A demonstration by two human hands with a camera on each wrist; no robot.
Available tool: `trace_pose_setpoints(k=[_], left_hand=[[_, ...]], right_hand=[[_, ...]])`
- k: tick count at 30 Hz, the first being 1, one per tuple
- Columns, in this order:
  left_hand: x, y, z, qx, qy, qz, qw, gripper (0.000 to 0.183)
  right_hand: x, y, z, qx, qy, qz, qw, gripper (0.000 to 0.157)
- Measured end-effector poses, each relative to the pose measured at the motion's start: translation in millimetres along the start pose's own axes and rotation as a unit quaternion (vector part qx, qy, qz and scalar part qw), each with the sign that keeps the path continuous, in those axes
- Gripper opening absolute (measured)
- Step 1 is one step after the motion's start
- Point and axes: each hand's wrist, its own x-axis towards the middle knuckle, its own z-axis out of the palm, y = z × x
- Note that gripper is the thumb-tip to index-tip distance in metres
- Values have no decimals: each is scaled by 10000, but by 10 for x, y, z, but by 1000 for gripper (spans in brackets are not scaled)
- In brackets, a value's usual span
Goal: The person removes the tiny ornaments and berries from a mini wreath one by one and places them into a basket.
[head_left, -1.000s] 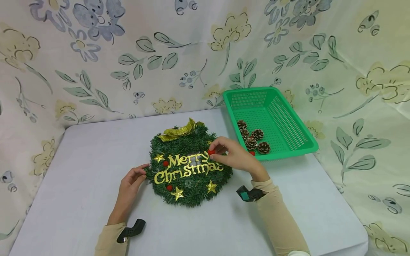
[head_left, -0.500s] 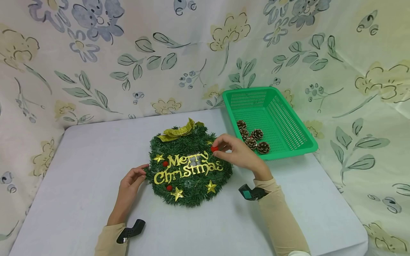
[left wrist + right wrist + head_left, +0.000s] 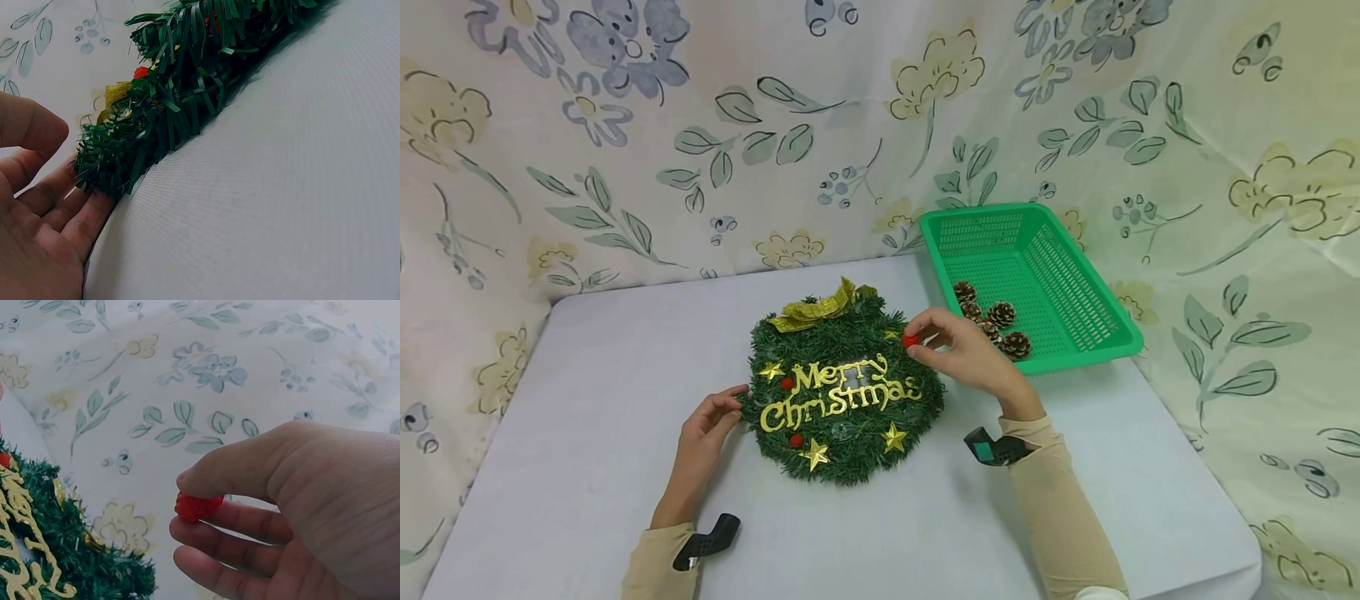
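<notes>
A green tinsel wreath (image 3: 857,454) lies on the table, with a gold bow (image 3: 820,310) at its far side and gold "Merry Christmas" lettering (image 3: 838,404) across its middle. Gold stars (image 3: 894,437) and two small red berries (image 3: 796,441) show on it. My right hand (image 3: 966,354) pinches a bumpy red berry (image 3: 199,506) between thumb and fingers, above the wreath's right side. At the wreath's left edge, my left hand (image 3: 706,425) touches the tinsel with extended fingers (image 3: 87,219); its thumb (image 3: 37,128) stands apart from the greenery.
A green plastic basket (image 3: 1082,292) stands at the back right, holding several pine cones (image 3: 1002,314) in its near left corner. A white cloth covers the table (image 3: 850,542). Behind it hangs a floral curtain (image 3: 850,125).
My right hand has moved slightly right and away from me, carrying the red berry from beside the lettering toward the wreath's upper right. My left hand and the wreath have stayed in place.
</notes>
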Motion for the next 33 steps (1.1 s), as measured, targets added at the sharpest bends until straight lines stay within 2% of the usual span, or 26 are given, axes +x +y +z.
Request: trace_pose_setpoints(k=[12, 23, 33], left_hand=[[10, -28, -11, 11, 2, 17, 10000, 21], [20, -36, -13, -2, -21, 32, 10000, 23], [9, -11, -1, -88, 17, 46, 9999, 23]], right_hand=[[-20, -29, -48, 131, 278, 61, 9995, 20], [-51, -35, -111, 66, 731, 26, 9973, 21], [-66, -20, -182, 228, 1041, 11, 9943, 21]])
